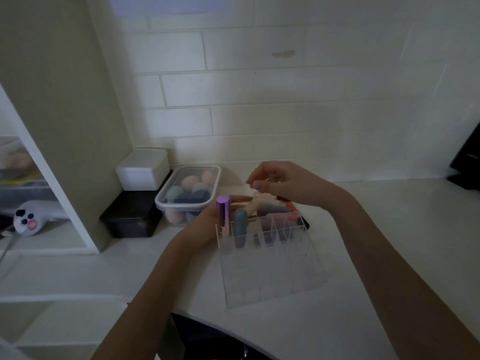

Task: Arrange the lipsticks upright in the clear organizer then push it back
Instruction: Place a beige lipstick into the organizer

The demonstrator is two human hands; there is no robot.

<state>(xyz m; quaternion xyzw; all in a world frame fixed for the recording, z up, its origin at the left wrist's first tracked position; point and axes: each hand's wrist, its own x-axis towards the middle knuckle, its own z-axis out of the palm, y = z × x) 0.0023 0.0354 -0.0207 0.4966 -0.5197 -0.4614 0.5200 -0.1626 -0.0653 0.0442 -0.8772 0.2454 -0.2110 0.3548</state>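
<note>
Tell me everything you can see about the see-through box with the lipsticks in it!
The clear organizer looks like transparent plastic, split by thin walls into small slots. It stands on the white counter, in front of the tiled wall. A purple-capped lipstick and a grey-blue lipstick stand upright in its back-left slots; most front slots look empty. More lipsticks lie in a pile behind it. The left hand is at its left side.

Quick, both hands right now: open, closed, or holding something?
Left hand: behind the clear organizer, palm up, holding several loose lipsticks.
Right hand: above the organizer, fingers loosely curled; cannot tell whether it pinches anything.
</note>
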